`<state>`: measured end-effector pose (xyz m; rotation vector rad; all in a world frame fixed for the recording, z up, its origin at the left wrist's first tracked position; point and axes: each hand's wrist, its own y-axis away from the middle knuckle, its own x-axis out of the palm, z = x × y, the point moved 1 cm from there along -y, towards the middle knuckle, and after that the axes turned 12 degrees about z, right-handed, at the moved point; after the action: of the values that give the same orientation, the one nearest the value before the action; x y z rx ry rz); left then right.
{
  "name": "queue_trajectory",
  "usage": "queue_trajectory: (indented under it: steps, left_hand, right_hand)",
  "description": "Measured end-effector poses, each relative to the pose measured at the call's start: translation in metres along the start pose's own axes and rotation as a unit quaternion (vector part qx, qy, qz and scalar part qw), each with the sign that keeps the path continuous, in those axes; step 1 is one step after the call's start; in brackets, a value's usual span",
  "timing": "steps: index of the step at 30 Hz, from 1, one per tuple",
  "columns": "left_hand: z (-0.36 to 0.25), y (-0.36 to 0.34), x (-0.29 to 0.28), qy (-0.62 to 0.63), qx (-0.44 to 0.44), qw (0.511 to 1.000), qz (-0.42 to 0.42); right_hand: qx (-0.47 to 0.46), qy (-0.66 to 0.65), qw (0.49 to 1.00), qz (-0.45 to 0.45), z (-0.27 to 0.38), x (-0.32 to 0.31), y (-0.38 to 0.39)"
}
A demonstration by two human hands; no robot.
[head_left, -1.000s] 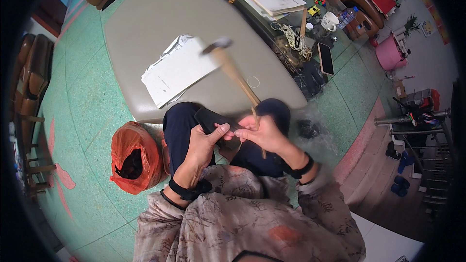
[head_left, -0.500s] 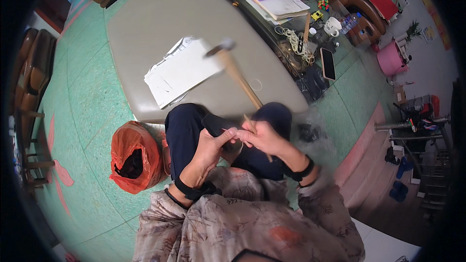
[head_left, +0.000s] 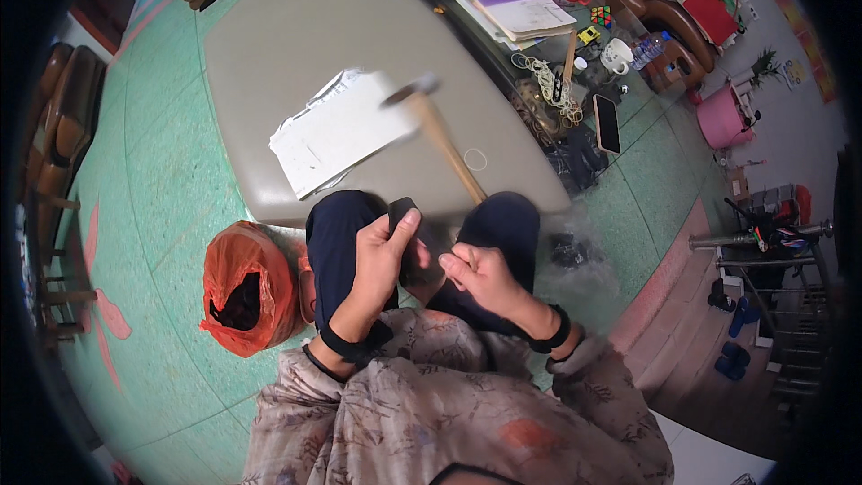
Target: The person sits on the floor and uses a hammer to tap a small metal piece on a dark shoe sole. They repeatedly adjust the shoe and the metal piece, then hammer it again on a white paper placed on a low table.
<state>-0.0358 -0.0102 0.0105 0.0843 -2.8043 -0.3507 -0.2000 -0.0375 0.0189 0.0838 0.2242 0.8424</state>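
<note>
Above my lap, my left hand (head_left: pixel 383 247) is closed around a dark flat piece (head_left: pixel 406 214), its thumb pressed along one face. What the dark piece is does not show clearly. My right hand (head_left: pixel 483 275) is closed a little to the right, its fingers curled together; what lies inside them is hidden. The two hands are apart. Just ahead of my knees, a hammer (head_left: pixel 449 153) with a wooden handle lies on a grey padded bench (head_left: pixel 296 36), its head over white papers (head_left: pixel 337 139). A thin rubber band (head_left: pixel 475 159) lies beside the handle.
An orange plastic bag (head_left: pixel 278 274) stands open on the green floor, left of my legs. At the right, a dark table carries a phone (head_left: pixel 607 122), a bundle of pale rubber bands (head_left: pixel 545 81), a white mug (head_left: pixel 616 56), notebooks (head_left: pixel 525 13) and a water bottle (head_left: pixel 648 49).
My hands, touching before, have drawn apart. The left has risen slightly and turned with the dark piece upright. A thin wooden stick seen at the right hand no longer shows clearly.
</note>
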Motion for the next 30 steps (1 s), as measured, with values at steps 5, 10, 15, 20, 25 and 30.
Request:
queue_trajectory:
  steps: [5, 10, 15, 20, 25, 30]
  left_hand:
    - [-0.004, 0.006, 0.003, 0.279, -0.146, 0.945, 0.091]
    - [0.019, 0.008, -0.010, 0.138, -0.163, 0.953, 0.215]
    - [0.010, 0.013, -0.008, 0.218, -0.220, 0.922, 0.232]
    - [0.015, 0.017, -0.008, 0.201, -0.209, 0.922, 0.256]
    - [0.021, 0.023, -0.008, 0.018, -0.125, 0.950, 0.285]
    - [0.009, 0.031, -0.007, 0.032, -0.070, 0.942, 0.326]
  right_hand:
    - [0.026, -0.044, 0.998, -0.023, -0.011, 0.001, 0.002]
    - [0.022, -0.131, 0.990, 0.054, -0.010, -0.015, -0.024]
    - [0.013, -0.109, 0.991, 0.076, -0.019, -0.021, -0.030]
    - [0.046, 0.016, 0.997, 0.054, -0.009, -0.018, -0.027]
    - [-0.011, 0.071, 0.997, 0.004, 0.022, -0.002, -0.012]
    - [0.083, -0.115, 0.990, 0.004, 0.028, -0.011, -0.007]
